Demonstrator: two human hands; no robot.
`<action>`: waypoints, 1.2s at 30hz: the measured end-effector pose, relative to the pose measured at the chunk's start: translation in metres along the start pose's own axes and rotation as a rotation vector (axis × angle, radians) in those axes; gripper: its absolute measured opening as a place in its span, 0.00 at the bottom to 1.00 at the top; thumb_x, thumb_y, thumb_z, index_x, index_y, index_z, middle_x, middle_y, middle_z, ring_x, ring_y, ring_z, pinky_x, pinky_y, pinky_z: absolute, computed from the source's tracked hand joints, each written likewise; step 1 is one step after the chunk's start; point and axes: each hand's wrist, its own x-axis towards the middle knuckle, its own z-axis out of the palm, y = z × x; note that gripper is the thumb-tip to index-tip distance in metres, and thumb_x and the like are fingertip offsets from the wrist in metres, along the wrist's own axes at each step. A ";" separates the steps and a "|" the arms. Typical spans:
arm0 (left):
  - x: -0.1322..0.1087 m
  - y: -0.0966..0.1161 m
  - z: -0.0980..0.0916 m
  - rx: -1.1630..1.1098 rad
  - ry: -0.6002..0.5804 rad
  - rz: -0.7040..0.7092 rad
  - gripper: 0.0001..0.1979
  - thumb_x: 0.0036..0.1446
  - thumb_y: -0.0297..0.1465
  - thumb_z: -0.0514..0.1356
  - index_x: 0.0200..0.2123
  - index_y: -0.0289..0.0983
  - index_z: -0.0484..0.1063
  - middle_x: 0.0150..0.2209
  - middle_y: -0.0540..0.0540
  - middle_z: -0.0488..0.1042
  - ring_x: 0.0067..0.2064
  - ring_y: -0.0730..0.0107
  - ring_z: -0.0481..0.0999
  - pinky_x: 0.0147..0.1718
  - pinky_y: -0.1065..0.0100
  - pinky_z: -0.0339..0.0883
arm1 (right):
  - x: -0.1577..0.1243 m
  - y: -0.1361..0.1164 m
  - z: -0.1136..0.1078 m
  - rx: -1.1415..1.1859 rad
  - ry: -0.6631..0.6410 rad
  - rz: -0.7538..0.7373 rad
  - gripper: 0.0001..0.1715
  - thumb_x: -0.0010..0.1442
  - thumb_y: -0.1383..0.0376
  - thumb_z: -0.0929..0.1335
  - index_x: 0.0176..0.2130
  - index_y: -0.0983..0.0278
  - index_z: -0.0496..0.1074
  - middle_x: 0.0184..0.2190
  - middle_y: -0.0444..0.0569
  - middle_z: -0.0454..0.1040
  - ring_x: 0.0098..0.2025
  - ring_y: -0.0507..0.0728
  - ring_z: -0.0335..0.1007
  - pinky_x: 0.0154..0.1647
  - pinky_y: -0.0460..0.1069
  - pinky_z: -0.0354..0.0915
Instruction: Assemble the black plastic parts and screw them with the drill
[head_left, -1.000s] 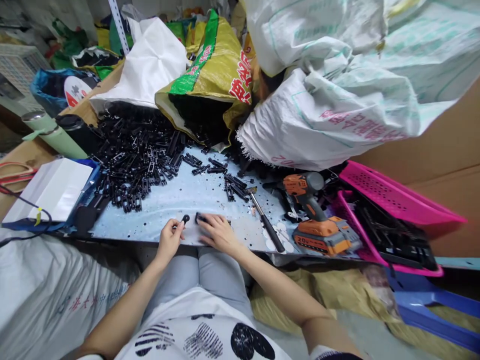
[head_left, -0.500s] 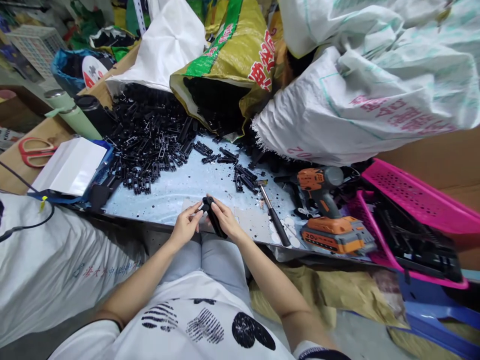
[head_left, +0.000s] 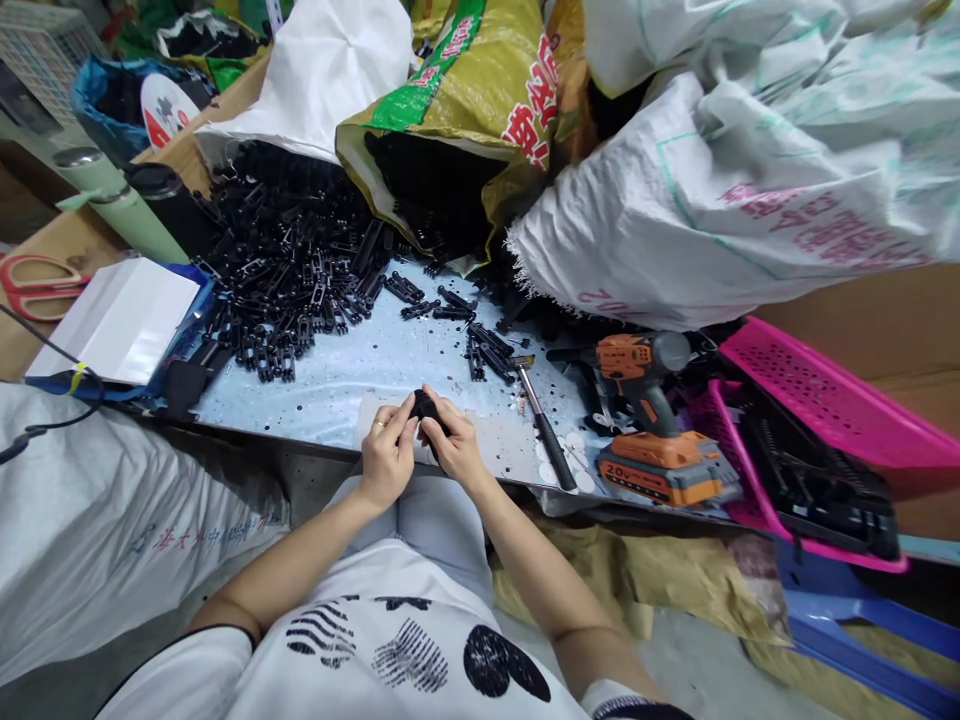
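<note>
where the near edge of the bench [head_left: 337,385] meets the person's lap, the left hand [head_left: 388,455] and the right hand [head_left: 456,450] are closed together around one small black plastic part [head_left: 426,408], fingers curled, the part pinched between both. a ring shows on the left hand. a heap of black parts [head_left: 292,270] lies far left on the bench. a hammer [head_left: 544,430] lies just right of the hands, and an orange cordless drill [head_left: 645,420] stands further right, beside a pink basket [head_left: 810,420].
</note>
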 end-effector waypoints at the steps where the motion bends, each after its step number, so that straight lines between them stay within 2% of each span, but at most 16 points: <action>1: 0.001 0.001 0.002 -0.015 0.034 0.006 0.18 0.66 0.33 0.48 0.55 0.38 0.68 0.39 0.41 0.71 0.41 0.68 0.72 0.41 0.68 0.68 | -0.001 -0.001 0.004 -0.007 0.016 -0.002 0.28 0.64 0.55 0.61 0.62 0.57 0.59 0.41 0.50 0.66 0.25 0.47 0.63 0.27 0.46 0.68; 4: 0.006 0.001 -0.001 -0.031 0.062 0.002 0.18 0.66 0.34 0.48 0.54 0.37 0.68 0.41 0.40 0.72 0.43 0.67 0.72 0.43 0.65 0.68 | -0.001 -0.004 0.012 -0.075 0.054 -0.007 0.30 0.64 0.53 0.60 0.62 0.58 0.59 0.43 0.52 0.68 0.27 0.50 0.64 0.31 0.49 0.69; 9: 0.019 -0.008 -0.010 -0.049 -0.099 -0.027 0.20 0.66 0.37 0.46 0.53 0.38 0.69 0.42 0.40 0.73 0.44 0.65 0.72 0.45 0.62 0.68 | -0.001 -0.005 0.024 -0.168 0.060 0.091 0.33 0.64 0.50 0.57 0.64 0.58 0.56 0.42 0.54 0.69 0.34 0.56 0.67 0.38 0.53 0.69; 11: 0.018 -0.014 -0.008 -0.044 -0.095 -0.051 0.20 0.66 0.38 0.45 0.53 0.38 0.68 0.43 0.40 0.73 0.45 0.64 0.72 0.47 0.61 0.67 | 0.000 -0.001 0.029 -0.205 0.061 0.091 0.33 0.65 0.50 0.56 0.65 0.58 0.53 0.45 0.55 0.69 0.39 0.57 0.68 0.42 0.54 0.68; 14: 0.010 -0.027 -0.002 -0.011 -0.047 -0.184 0.20 0.66 0.37 0.44 0.55 0.37 0.65 0.46 0.39 0.72 0.49 0.63 0.72 0.48 0.59 0.67 | 0.013 0.011 0.022 -0.311 -0.112 0.052 0.30 0.67 0.55 0.54 0.65 0.59 0.52 0.49 0.54 0.69 0.43 0.56 0.68 0.46 0.53 0.67; 16: 0.005 -0.035 -0.002 0.071 -0.089 -0.286 0.21 0.65 0.35 0.46 0.59 0.36 0.60 0.48 0.38 0.71 0.50 0.60 0.72 0.48 0.58 0.67 | 0.035 0.024 -0.001 -0.518 -0.234 0.032 0.28 0.67 0.59 0.55 0.64 0.61 0.55 0.48 0.54 0.70 0.44 0.57 0.67 0.46 0.52 0.66; 17: 0.005 -0.038 -0.004 0.142 -0.137 -0.295 0.22 0.64 0.33 0.48 0.61 0.36 0.57 0.50 0.36 0.69 0.52 0.58 0.70 0.48 0.56 0.67 | 0.050 0.032 -0.019 -0.671 -0.247 0.028 0.27 0.67 0.61 0.55 0.63 0.64 0.57 0.48 0.55 0.70 0.46 0.58 0.67 0.47 0.53 0.66; 18: 0.006 -0.040 -0.006 0.223 -0.206 -0.257 0.24 0.62 0.31 0.50 0.62 0.36 0.56 0.53 0.35 0.67 0.55 0.55 0.67 0.51 0.53 0.65 | 0.068 0.041 -0.040 -0.859 -0.183 0.037 0.27 0.66 0.64 0.56 0.62 0.66 0.58 0.49 0.58 0.69 0.48 0.60 0.65 0.47 0.54 0.65; 21: 0.018 -0.041 -0.012 0.414 -0.531 0.093 0.26 0.56 0.24 0.54 0.59 0.41 0.61 0.61 0.38 0.59 0.64 0.48 0.53 0.59 0.41 0.47 | 0.126 0.069 -0.109 -1.272 -0.054 -0.029 0.24 0.63 0.74 0.55 0.56 0.71 0.65 0.57 0.63 0.62 0.57 0.64 0.58 0.52 0.61 0.59; 23: 0.030 -0.039 -0.012 0.463 -0.770 0.317 0.24 0.56 0.21 0.52 0.55 0.43 0.66 0.57 0.41 0.66 0.62 0.51 0.56 0.60 0.38 0.39 | 0.160 0.083 -0.146 -1.317 -0.062 -0.147 0.21 0.64 0.75 0.53 0.45 0.75 0.70 0.58 0.65 0.61 0.60 0.63 0.54 0.57 0.64 0.52; 24: 0.035 -0.038 -0.010 0.489 -0.856 0.379 0.22 0.57 0.21 0.51 0.53 0.42 0.67 0.52 0.41 0.70 0.59 0.53 0.61 0.59 0.39 0.41 | 0.173 0.086 -0.159 -1.310 -0.082 -0.194 0.22 0.65 0.75 0.52 0.40 0.75 0.71 0.56 0.65 0.63 0.60 0.61 0.54 0.58 0.64 0.49; 26: 0.042 -0.038 -0.008 0.563 -0.916 0.401 0.21 0.59 0.20 0.49 0.53 0.39 0.67 0.43 0.41 0.74 0.50 0.58 0.69 0.57 0.46 0.50 | 0.186 0.085 -0.170 -1.285 -0.120 -0.250 0.23 0.65 0.74 0.51 0.32 0.73 0.71 0.53 0.64 0.67 0.60 0.58 0.55 0.60 0.64 0.46; 29: 0.042 -0.043 -0.010 0.668 -0.848 0.313 0.20 0.60 0.22 0.49 0.55 0.35 0.65 0.39 0.39 0.74 0.43 0.60 0.71 0.47 0.56 0.61 | 0.168 0.063 -0.152 -1.276 -0.183 -0.291 0.13 0.64 0.74 0.58 0.38 0.70 0.71 0.48 0.58 0.71 0.56 0.58 0.60 0.61 0.65 0.45; 32: 0.037 -0.050 -0.015 0.709 -0.811 0.226 0.17 0.61 0.26 0.51 0.54 0.33 0.65 0.39 0.38 0.72 0.43 0.57 0.71 0.41 0.59 0.62 | 0.118 0.028 -0.108 -1.276 -0.384 -0.336 0.15 0.65 0.70 0.59 0.48 0.65 0.69 0.41 0.54 0.74 0.47 0.58 0.66 0.58 0.63 0.51; 34: 0.036 -0.052 -0.016 0.666 -0.833 0.219 0.16 0.61 0.30 0.54 0.52 0.33 0.66 0.40 0.37 0.71 0.44 0.56 0.70 0.42 0.59 0.62 | 0.079 0.009 -0.082 -1.274 -0.552 -0.319 0.16 0.67 0.63 0.58 0.50 0.64 0.67 0.37 0.54 0.73 0.40 0.58 0.68 0.49 0.57 0.59; 36: 0.038 -0.053 -0.015 0.589 -0.865 0.237 0.16 0.61 0.33 0.55 0.51 0.34 0.66 0.41 0.38 0.71 0.45 0.56 0.69 0.43 0.60 0.63 | 0.046 0.000 -0.068 -1.264 -0.677 -0.234 0.18 0.67 0.57 0.59 0.50 0.64 0.66 0.35 0.53 0.72 0.35 0.56 0.68 0.37 0.50 0.60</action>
